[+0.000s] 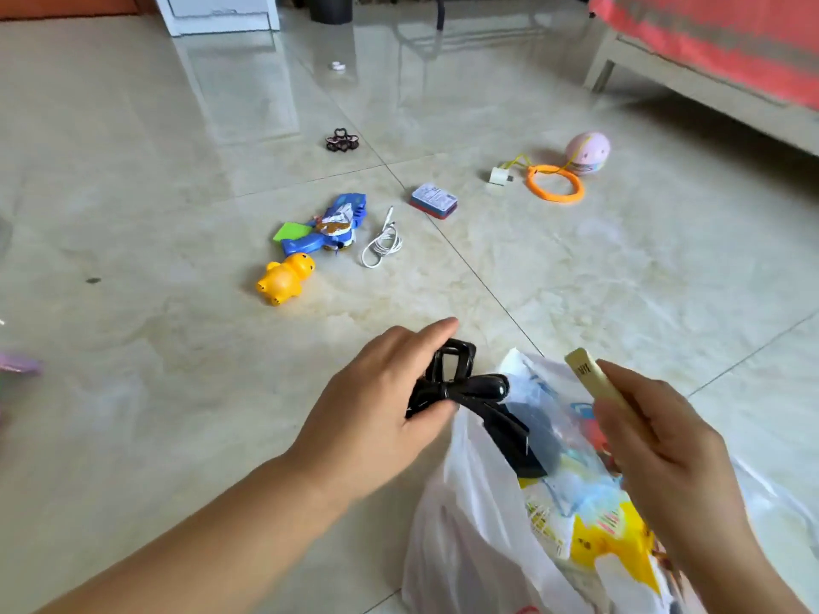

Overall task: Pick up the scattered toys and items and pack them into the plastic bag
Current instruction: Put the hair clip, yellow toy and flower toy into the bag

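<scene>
On the tiled floor [133,192], going from its left side, a yellow duck toy [286,279] lies on its side with its long axis running from lower left to upper right, head toward the upper right. Just beyond it a blue toy gun [330,226] lies along a similar diagonal, its muzzle end pointing to the upper right, with a green card [290,231] touching its left side. A coiled white cable [382,243] lies just right of the gun, its plug end pointing away toward the far wall. Farther off sits a small dark hair clip [341,140]. Right of the cable is a flat blue and red box [433,200], then a white charger plug [500,175], an orange ring [555,183] and a pink ball [588,152] near the bed frame [691,90] at the floor's far right edge. At the near edge, the left hand [376,418] grips a large black hair claw [461,383], fingers curled round it, at the mouth of the white plastic bag [465,525]; the claw's long axis runs left to right. The bag stands open and holds a dark item and colourful packets in blue, red and yellow. The right hand [664,445] pinches a pale yellow stick-like pack [594,376] over the bag, tilted with its free end up and to the left.
</scene>
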A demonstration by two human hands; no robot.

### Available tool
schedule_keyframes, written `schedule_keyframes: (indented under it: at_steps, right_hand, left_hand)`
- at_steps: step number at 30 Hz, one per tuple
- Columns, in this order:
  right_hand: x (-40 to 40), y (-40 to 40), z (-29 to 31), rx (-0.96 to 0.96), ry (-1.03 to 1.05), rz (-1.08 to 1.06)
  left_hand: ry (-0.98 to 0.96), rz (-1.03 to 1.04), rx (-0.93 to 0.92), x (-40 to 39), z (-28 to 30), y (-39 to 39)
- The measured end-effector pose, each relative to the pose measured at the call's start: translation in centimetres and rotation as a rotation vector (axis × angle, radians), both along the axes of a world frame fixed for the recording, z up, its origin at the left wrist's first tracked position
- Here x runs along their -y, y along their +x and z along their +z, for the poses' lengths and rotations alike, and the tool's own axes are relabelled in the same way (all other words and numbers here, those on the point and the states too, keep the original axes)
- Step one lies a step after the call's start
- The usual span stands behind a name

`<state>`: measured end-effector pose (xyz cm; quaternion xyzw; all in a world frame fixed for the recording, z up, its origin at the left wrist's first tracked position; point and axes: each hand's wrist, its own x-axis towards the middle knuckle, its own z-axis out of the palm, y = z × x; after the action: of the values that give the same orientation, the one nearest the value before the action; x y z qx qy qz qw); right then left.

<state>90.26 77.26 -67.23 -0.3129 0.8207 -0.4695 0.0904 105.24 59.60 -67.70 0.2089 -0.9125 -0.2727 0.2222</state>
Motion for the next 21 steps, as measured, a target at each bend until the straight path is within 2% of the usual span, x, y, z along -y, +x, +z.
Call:
schedule_keyframes:
  at_steps: [3,6,12,16,21]
  right_hand:
    - [-3.8,-1.7,0.5,0.086,-0.013,-0.220]
    - [-6.3,-2.9,0.3,0.062,0.081,-0.330]
    - [-7.3,-3.2,-0.9,0.082,0.175,-0.317]
    - [-7.1,-3.3,-2.0,0.080,0.217,-0.297]
    - [-7.2,-3.5,-3.3,0.061,0.232,-0.274]
  left_hand:
    - [-0.035,-0.109,-0.016,-2.5,0.5,-4.3]
    - [-0.077,-0.265,-0.007,-4.7,0.5,-7.6]
    - [-0.149,-0.573,0.158,-7.4,-2.0,-10.7]
    - [-0.066,-0.618,0.293,-7.6,-3.4,-10.8]
    - [0.028,-0.552,0.256,-6.9,-3.8,-10.3]
